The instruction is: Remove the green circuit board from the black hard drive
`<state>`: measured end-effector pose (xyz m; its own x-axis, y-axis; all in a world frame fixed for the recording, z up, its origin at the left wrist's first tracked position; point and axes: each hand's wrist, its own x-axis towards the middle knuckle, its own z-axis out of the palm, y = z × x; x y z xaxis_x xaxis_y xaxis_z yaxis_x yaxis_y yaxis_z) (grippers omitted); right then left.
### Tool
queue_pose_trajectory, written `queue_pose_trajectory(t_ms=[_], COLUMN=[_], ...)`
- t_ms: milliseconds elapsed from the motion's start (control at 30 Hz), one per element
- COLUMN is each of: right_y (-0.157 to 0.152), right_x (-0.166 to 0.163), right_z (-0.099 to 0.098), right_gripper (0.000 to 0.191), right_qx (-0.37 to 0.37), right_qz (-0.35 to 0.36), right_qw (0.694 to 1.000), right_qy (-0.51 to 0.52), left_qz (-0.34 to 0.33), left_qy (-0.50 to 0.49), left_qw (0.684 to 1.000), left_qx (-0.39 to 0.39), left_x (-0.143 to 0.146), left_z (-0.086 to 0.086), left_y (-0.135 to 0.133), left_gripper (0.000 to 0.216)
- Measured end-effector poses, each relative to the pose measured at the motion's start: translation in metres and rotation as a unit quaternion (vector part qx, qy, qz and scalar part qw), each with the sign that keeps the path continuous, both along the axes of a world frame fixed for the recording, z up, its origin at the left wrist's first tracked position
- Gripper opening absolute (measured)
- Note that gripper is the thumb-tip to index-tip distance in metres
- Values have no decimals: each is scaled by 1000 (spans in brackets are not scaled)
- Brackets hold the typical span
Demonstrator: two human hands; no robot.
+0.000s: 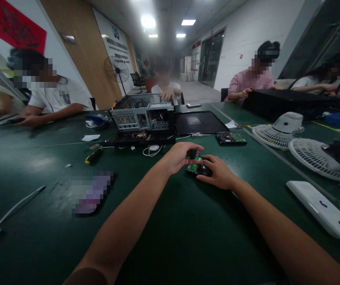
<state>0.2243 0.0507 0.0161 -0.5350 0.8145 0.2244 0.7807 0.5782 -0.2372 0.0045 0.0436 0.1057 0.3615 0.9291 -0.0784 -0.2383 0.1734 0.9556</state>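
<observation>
Left fingers [196, 147] pinch dark tool [193, 153] | right fingers [213, 162] hold circuit board [191, 169], inside worktop's [193, 229] edges | likely screw-turning; next wants steadiness

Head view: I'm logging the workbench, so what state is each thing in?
Left hand, fingers around dark tool
Dark tool, upright, tip hidden
Right hand, braced on hard drive
Hard drive, flat, green board up
Second drive, flat, board up
Computer case, open
Black panel, flat beside the case
Yellow-handled screwdriver, lying down
Standing fan, upright
</observation>
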Motion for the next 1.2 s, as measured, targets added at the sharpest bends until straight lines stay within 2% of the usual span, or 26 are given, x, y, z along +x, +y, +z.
queue_pose_trajectory(t_ms=[200, 400, 700, 767, 900, 1200], right_y=[-1, -2, -1, -1, 0, 1], right_x=[-1, -1, -1, -1, 0, 1], right_z=[2, 3, 2, 1, -1, -3], right_gripper=[63, 63, 63, 63, 64, 69], right_qx=[0, -3, -2, -1, 2, 6], right_qz=[4, 5, 7, 7, 7, 3], right_qw=[1000, 1000, 1000, 1000, 1000, 1000], right_qy=[-5, -5, -7, -5, -5, 4], left_qz=[0, 15, 30, 47, 74, 41], left_qy=[-16, 19, 86, 72, 15, -6], left_qw=[1000, 1000, 995, 996, 997, 999], left_qx=[-12, -7, 47, 33, 8, 8], left_x=[2, 2, 3, 3, 4, 0], left_z=[2, 3, 4, 4, 2, -2], left_y=[-3, -3, -3, -2, -1, 0], left_gripper=[6, 7, 6, 3, 11, 16])
